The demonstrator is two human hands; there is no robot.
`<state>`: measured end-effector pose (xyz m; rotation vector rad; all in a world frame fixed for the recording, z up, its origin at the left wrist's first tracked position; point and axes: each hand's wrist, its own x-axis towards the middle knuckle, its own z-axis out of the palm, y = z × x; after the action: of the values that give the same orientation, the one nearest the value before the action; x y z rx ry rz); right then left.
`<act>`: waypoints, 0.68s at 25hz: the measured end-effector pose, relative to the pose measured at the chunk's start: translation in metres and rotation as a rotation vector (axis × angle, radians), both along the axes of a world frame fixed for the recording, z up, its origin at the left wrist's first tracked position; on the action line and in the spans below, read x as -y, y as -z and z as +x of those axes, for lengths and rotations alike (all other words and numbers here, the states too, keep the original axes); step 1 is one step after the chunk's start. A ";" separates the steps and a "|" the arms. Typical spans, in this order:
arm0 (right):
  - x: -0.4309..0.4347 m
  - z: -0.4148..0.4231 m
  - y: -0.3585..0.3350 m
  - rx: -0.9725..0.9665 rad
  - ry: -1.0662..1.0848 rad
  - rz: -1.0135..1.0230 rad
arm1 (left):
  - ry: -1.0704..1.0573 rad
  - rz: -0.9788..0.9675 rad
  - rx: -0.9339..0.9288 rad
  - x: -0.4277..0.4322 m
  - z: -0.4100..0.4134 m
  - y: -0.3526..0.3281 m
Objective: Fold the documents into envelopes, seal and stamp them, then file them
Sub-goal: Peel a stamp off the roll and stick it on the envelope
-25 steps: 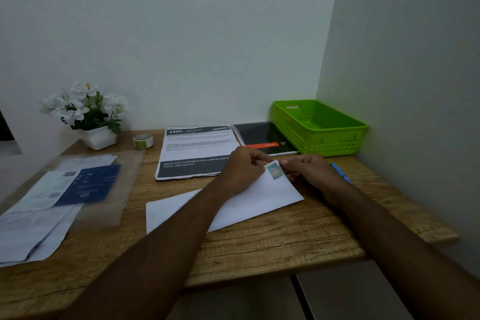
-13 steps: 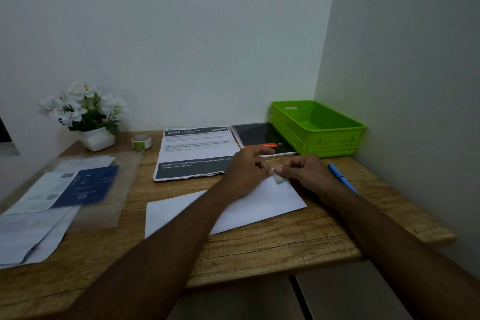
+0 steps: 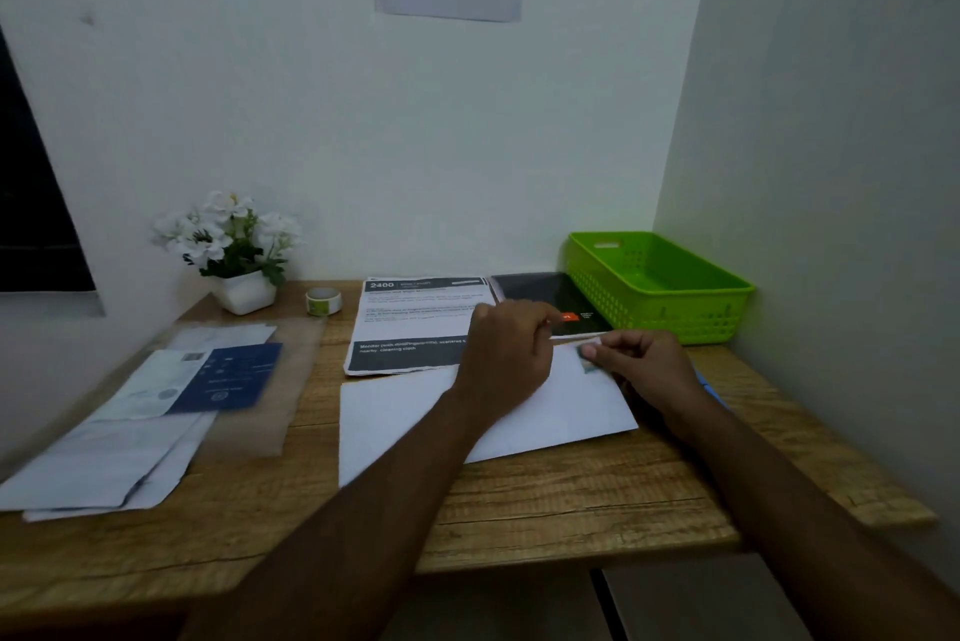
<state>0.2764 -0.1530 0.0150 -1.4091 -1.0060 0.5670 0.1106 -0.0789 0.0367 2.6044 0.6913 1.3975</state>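
Both forearms reach forward over the wooden counter (image 3: 571,500), with the hands close together at its far right. The left hand (image 3: 509,354) lies knuckles-up on the white paper envelope (image 3: 395,417), which lies flat and slightly askew near the counter's middle. Its fingers are bent under the palm; whether they grip the envelope's edge cannot be told. The right hand (image 3: 644,370) is curled, its fingertips (image 3: 589,349) pinched onto the small teal stamp (image 3: 589,367) at the envelope's far right corner. A green plastic basket (image 3: 660,287) stands in the corner just behind the hands. A black-and-white printed sheet (image 3: 415,323) lies beyond the envelope.
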 end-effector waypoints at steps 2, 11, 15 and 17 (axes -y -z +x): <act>0.002 0.000 -0.004 -0.026 0.101 0.091 | -0.060 0.140 0.063 0.006 -0.004 -0.004; 0.011 0.006 -0.019 -0.494 0.512 0.498 | -0.035 -0.357 0.174 0.072 0.016 0.006; 0.014 0.015 -0.030 -0.592 0.605 0.608 | 0.150 -0.635 0.263 0.080 0.053 -0.008; 0.015 0.022 -0.034 -0.601 0.628 0.633 | 0.173 -0.685 0.333 0.077 0.073 -0.017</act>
<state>0.2983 -0.1685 0.0491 -0.8255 -0.1869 0.1469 0.1833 -0.1556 0.0542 1.8099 0.7123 1.2174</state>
